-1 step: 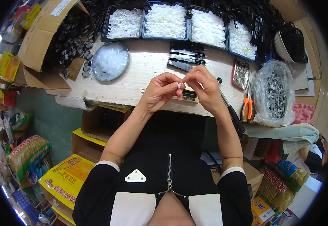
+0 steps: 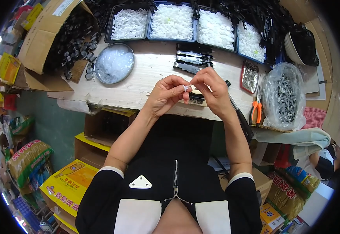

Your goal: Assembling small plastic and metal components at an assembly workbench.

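Over the front edge of the table, my left hand (image 2: 165,93) pinches a small white plastic piece (image 2: 186,89) between thumb and fingertips. Close against it, my right hand (image 2: 212,89) is closed in a pinch, with a thin, pin-like bit (image 2: 191,85) at its fingertips, too small to make out well. Below the fingers lies a black part (image 2: 196,98) on a small block, partly hidden by my right hand. Behind my hands, several long black plastic parts (image 2: 193,62) lie in a row, one with a whitish, shiny middle.
Trays of white pieces (image 2: 171,22) line the back. A round dish (image 2: 114,64) and a carton of black parts (image 2: 41,43) are left. To the right are a red tray of thin metal pieces (image 2: 250,76), orange-handled pliers (image 2: 255,112), a hammer-like tool (image 2: 240,117) and a bag of metal parts (image 2: 285,97).
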`<state>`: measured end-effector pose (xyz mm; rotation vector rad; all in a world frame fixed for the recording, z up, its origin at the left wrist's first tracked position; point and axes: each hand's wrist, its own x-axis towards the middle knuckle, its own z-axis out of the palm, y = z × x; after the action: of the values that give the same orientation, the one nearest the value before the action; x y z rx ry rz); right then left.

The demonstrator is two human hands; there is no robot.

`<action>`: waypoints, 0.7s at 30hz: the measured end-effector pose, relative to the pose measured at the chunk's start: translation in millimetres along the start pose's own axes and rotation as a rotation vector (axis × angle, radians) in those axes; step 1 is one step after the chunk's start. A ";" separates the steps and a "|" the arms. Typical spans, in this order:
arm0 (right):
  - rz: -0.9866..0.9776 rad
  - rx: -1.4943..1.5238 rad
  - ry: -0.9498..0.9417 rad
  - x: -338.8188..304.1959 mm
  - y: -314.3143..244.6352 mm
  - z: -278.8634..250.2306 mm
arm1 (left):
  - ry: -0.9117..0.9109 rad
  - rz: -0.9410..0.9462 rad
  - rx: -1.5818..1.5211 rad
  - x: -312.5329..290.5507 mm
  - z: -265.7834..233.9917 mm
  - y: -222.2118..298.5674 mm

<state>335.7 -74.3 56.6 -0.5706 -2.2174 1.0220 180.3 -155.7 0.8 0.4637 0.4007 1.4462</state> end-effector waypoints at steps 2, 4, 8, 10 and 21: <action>-0.009 -0.008 -0.001 1.2 -0.2 1.9 | 0.001 0.004 -0.005 0.2 -0.1 -0.4; -0.015 -0.016 0.002 1.5 -0.8 4.2 | 0.001 0.004 -0.009 1.2 0.7 -2.8; 0.030 0.091 -0.004 1.5 0.8 9.3 | 0.066 0.061 0.001 -0.5 -2.8 -7.1; 0.045 0.132 0.006 0.0 2.9 12.0 | 0.084 0.072 0.038 -1.6 -2.9 -5.9; 0.113 0.247 0.153 -6.2 2.0 31.5 | 0.143 0.174 0.198 -5.8 -3.3 -13.0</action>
<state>318.5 -93.0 36.9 -0.6439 -1.9092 1.2453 189.0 -162.2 -9.0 0.5671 0.6349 1.6217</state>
